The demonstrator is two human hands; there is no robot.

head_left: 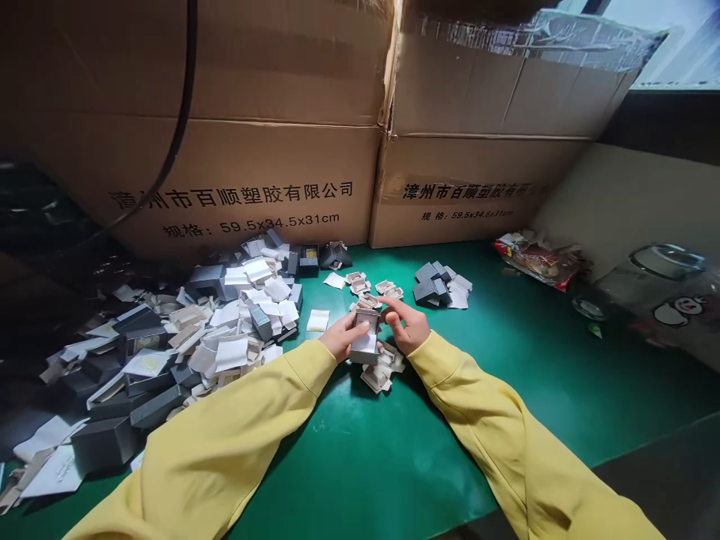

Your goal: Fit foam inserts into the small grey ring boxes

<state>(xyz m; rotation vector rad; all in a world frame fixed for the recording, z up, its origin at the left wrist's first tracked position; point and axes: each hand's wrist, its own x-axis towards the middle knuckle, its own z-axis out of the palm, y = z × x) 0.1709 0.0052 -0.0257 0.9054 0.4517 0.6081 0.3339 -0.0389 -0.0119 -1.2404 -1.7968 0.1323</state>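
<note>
My left hand (pixel 340 335) is closed around a small grey jewelry box (pixel 364 346), its thumb lying over the front. The box is open and shows a white inside. To its right is my right hand (pixel 409 325), index finger stretched toward the box's top edge and thumb apart from it. Its lower fingers are partly hidden, and whether they touch the box is unclear. Beige folded inserts (pixel 378 378) lie just below the box, and more beige inserts (pixel 358 283) rest beyond it. A white paper piece (pixel 318 321) lies left of my left hand.
A big heap of grey boxes, white papers and beige inserts (pixel 230 352) covers the table's left side. A smaller pile of grey boxes (pixel 434 289) sits right of centre. Large cartons (pixel 270 165) stand along the back. At right are a snack bag (pixel 537 259) and a clear jar (pixel 652 289).
</note>
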